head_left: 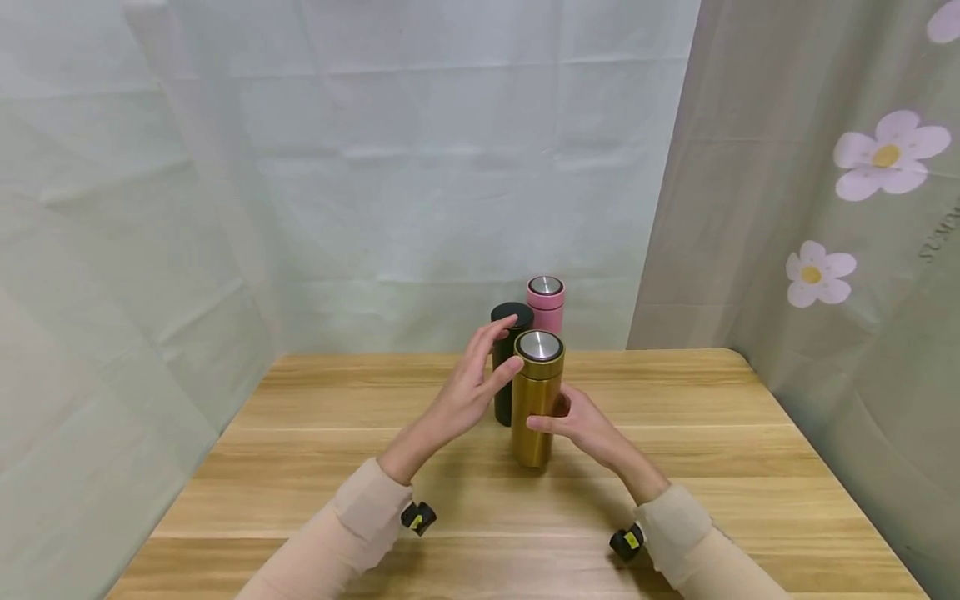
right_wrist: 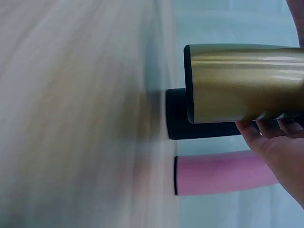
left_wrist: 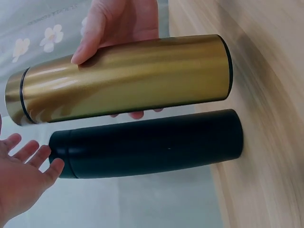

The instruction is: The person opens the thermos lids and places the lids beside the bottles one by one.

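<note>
A gold thermos bottle with a silver-topped lid is upright in front of the person, its base seemingly just off the table. The right hand grips its body from the right, thumb in front and fingers behind. Beside the lid, the left hand has its fingers spread and extended, the thumb close to the lid's edge; whether it touches cannot be told. Behind stands a black thermos bottle, partly covered by the gold one in the head view. A pink thermos bottle stands farther back.
The wooden table has its far edge near a pale cloth backdrop. A curtain with flower prints hangs at the right. Small black devices are strapped at both wrists.
</note>
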Available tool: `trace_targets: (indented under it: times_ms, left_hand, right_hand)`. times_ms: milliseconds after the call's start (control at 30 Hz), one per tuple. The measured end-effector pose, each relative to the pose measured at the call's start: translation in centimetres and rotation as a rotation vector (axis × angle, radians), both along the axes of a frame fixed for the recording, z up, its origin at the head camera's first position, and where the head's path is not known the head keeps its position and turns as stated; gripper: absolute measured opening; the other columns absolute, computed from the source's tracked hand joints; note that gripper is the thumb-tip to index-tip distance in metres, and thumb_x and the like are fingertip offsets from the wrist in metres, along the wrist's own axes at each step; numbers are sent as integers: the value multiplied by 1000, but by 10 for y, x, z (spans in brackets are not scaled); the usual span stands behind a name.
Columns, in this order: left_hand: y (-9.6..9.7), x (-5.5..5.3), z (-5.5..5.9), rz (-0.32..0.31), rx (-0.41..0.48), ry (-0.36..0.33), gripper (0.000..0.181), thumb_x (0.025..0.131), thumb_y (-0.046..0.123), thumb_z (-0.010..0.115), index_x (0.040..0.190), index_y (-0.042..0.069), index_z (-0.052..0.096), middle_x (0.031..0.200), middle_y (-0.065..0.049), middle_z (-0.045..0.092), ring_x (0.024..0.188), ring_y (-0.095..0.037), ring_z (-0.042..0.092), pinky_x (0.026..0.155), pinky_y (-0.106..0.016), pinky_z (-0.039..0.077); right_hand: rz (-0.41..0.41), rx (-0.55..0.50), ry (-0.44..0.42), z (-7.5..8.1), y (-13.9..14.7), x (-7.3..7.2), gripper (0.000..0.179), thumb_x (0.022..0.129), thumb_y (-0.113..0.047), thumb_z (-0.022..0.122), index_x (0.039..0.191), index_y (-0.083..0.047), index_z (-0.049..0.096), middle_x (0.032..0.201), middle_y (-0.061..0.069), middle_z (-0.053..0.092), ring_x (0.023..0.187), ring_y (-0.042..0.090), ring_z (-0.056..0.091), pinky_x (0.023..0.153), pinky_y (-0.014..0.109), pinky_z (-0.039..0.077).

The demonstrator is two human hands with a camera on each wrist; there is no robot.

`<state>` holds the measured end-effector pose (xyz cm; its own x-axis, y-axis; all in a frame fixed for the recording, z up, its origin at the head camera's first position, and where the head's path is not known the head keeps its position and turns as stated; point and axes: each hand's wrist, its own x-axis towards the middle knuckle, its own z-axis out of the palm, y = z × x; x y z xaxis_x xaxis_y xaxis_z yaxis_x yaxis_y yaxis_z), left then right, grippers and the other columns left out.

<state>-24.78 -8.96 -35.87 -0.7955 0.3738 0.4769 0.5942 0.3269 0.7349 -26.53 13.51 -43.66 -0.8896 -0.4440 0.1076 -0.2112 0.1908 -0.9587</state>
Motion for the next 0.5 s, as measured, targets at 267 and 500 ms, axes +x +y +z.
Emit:
trace_targets:
  times_ms: [267, 500]
  left_hand:
    - [-2, 3, 7, -15, 17, 24, 72, 106, 61, 48, 162, 18, 35, 158, -9, 41, 139, -25, 43, 114, -65, 34]
    - [-4, 1, 11, -41, 48, 21, 81, 103, 68, 46, 161, 14, 34, 157, -8, 42, 139, -24, 44, 116, -55, 37]
  right_hand:
    - [49, -13, 26, 11, -6, 2, 66, 92, -33, 79, 147, -10, 53, 134, 10, 65, 120, 27, 63, 104, 48, 50]
    - [71, -29, 24, 14, -13, 1, 67, 92, -35, 79, 148, -11, 52, 136, 10, 64, 121, 27, 62, 106, 49, 48]
